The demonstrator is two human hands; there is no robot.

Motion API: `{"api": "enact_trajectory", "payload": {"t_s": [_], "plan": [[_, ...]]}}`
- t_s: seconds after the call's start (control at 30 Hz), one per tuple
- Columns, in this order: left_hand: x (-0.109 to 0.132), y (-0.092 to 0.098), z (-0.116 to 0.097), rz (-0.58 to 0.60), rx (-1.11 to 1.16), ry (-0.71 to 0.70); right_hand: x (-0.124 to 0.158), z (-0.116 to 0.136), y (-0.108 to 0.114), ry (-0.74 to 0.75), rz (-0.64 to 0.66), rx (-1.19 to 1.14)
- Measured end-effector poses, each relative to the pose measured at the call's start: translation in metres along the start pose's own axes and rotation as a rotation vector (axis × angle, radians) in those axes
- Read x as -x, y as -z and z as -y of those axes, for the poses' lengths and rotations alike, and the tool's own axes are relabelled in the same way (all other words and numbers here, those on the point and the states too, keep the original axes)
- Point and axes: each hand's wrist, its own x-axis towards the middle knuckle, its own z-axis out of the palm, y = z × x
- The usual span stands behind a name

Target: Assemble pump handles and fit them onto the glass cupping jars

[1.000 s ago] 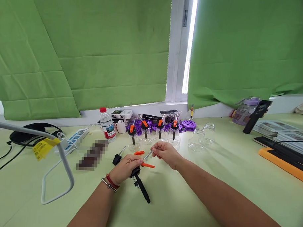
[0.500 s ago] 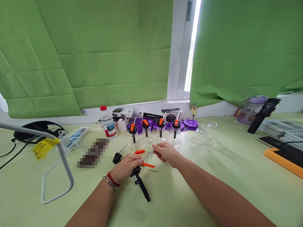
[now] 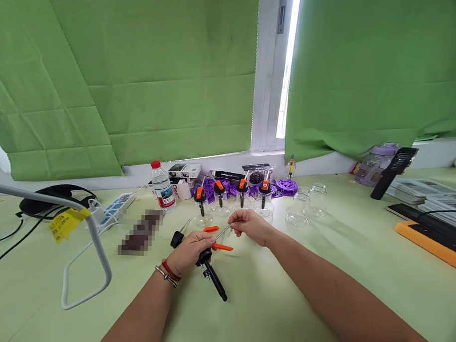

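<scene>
My left hand (image 3: 191,252) is closed around black bottle-top parts, including a round black cap (image 3: 176,239) and a long black tube (image 3: 217,284) that points toward me. A thin metal rod (image 3: 222,234) slants up out of the left fingers. Its far end is pinched between the thumb and fingertips of my right hand (image 3: 250,225). Two orange pieces (image 3: 223,247) lie close by the left fingertips; whether they are held I cannot tell. Beyond the hands stand several glass jars (image 3: 203,220) with black and orange tops (image 3: 199,195).
Two open glass jars (image 3: 297,218) stand to the right. At the back are purple plastic parts (image 3: 286,186), small boxes and a water bottle (image 3: 163,188). A grey metal frame (image 3: 107,271) rises at left, near a power strip (image 3: 118,207). An orange-and-black device (image 3: 429,243) lies far right.
My right hand has shifted very slightly, with its fingers more curled at the rod's end. The left hand and the black parts stay almost in place.
</scene>
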Motion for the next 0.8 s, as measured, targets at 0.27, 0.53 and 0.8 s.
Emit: {"api": "enact_trajectory", "payload": {"t_s": [0.27,0.53,0.8], "plan": [[-0.002,0.004,-0.002,-0.167,0.071,0.009,-0.015,-0.008,0.014,0.044,-0.169,0.789],[0.003,0.001,-0.011,-0.462,0.073,-0.113,-0.016,-0.018,0.003,-0.017,-0.124,1.059],[0.000,-0.001,-0.002,-0.513,0.067,-0.227,0.015,0.004,-0.015,0.029,-0.055,0.791]]}}
